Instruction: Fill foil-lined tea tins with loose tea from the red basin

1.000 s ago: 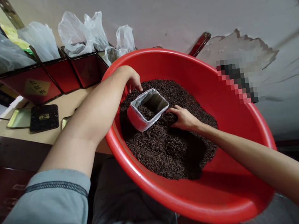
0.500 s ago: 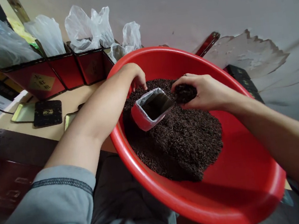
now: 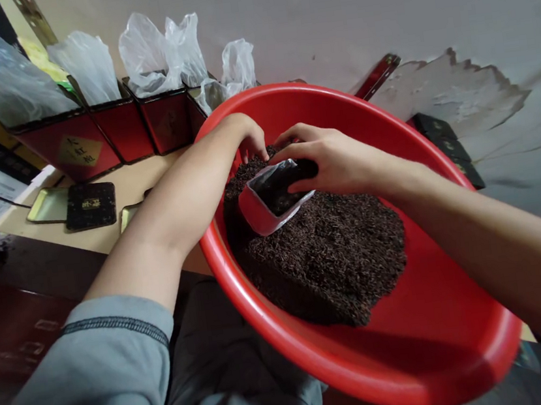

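A red tin (image 3: 258,214), lined with a clear plastic bag, lies tilted on a heap of dark tea leaves (image 3: 340,246). The leaves fill part of a large red basin (image 3: 443,326). My right hand (image 3: 328,156) is at the tin's mouth, thumb and fingers apart around a dark patch; how many leaves remain in its palm is hidden. Just behind the tin, my left hand (image 3: 250,138) hangs with its fingers pointing down at the leaves, apart from each other. Its fingertips are partly hidden, and I cannot tell whether they touch the tin.
Several red tins (image 3: 71,148) with plastic bags (image 3: 86,64) sticking out stand behind the basin on the left. A black lid (image 3: 90,205) lies on the tan tabletop (image 3: 148,171). Dark boxes (image 3: 445,145) sit at the right by the peeling wall (image 3: 351,22).
My right hand has moved left with its handful of tea leaves to the tin's mouth, and its fingers have spread. The left hand and the tin have hardly moved.
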`<action>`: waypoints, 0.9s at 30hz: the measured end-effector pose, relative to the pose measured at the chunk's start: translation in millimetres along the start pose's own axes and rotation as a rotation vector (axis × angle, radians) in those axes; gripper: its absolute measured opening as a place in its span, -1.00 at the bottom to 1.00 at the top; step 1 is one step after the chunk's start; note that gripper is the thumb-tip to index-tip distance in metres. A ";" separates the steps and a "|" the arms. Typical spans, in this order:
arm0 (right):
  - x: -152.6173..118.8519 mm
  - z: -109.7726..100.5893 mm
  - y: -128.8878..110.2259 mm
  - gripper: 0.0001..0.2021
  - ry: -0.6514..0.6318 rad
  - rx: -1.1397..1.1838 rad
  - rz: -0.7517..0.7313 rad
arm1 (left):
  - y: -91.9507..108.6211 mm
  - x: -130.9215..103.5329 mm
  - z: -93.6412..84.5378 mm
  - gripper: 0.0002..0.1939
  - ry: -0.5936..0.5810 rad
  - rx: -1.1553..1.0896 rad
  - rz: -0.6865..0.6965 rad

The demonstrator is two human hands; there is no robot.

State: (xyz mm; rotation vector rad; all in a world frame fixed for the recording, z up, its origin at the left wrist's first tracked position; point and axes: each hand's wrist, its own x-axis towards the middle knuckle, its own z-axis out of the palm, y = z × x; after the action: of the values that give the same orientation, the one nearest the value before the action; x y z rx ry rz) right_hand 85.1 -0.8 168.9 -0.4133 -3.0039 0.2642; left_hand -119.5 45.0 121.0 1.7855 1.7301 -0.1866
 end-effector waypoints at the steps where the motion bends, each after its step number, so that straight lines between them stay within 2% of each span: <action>1: -2.4 -0.9 -1.0 -0.60 0.048 0.010 0.009 | -1.2 1.6 -0.9 -0.44 -0.034 -0.009 0.004; 3: -11.8 -2.0 -3.2 -0.71 0.156 0.020 0.049 | -2.9 4.1 -2.3 -0.43 -0.095 -0.040 0.001; 5: -28.4 0.4 -4.2 -0.76 0.241 0.013 0.133 | -3.0 5.2 -3.0 -0.46 -0.034 -0.052 0.021; 7: -51.1 9.1 -2.1 -0.72 0.259 0.006 0.251 | -0.5 3.9 -4.0 -0.48 0.074 -0.034 0.036; 10: -89.4 37.2 8.2 -0.59 0.128 0.031 0.392 | 10.3 -8.1 -9.1 -0.54 0.289 0.055 0.075; 13: -118.4 77.1 21.1 -0.19 -0.109 0.034 0.525 | 32.9 -41.4 -17.3 -0.61 0.448 0.084 0.188; 15: -126.8 101.1 27.1 -0.01 -0.284 0.046 0.649 | 53.8 -72.7 -19.4 -0.64 0.399 0.088 0.284; 17: -127.7 116.3 30.8 0.04 -0.400 0.077 0.714 | 75.3 -100.6 -13.8 -0.68 0.209 0.192 0.345; 19: -125.2 121.5 33.3 0.04 -0.420 0.103 0.713 | 91.4 -115.5 0.3 -0.70 -0.017 0.411 0.346; 21: -122.6 119.5 35.5 0.05 -0.416 0.116 0.692 | 98.5 -114.1 18.9 -0.67 -0.143 0.636 0.297; 24: -121.4 112.5 38.2 0.01 -0.445 0.104 0.667 | 95.7 -95.5 39.7 -0.57 -0.175 0.769 0.248; 27: -122.1 107.9 40.6 -0.03 -0.454 0.109 0.641 | 89.4 -83.9 43.2 -0.48 -0.085 0.715 0.305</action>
State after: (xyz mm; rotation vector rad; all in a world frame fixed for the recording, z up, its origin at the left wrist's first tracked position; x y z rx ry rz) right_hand 199.7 -13.0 46.8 -1.4777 -3.1407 0.6393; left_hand -32.2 -42.7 160.5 2.4702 1.3903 -0.8171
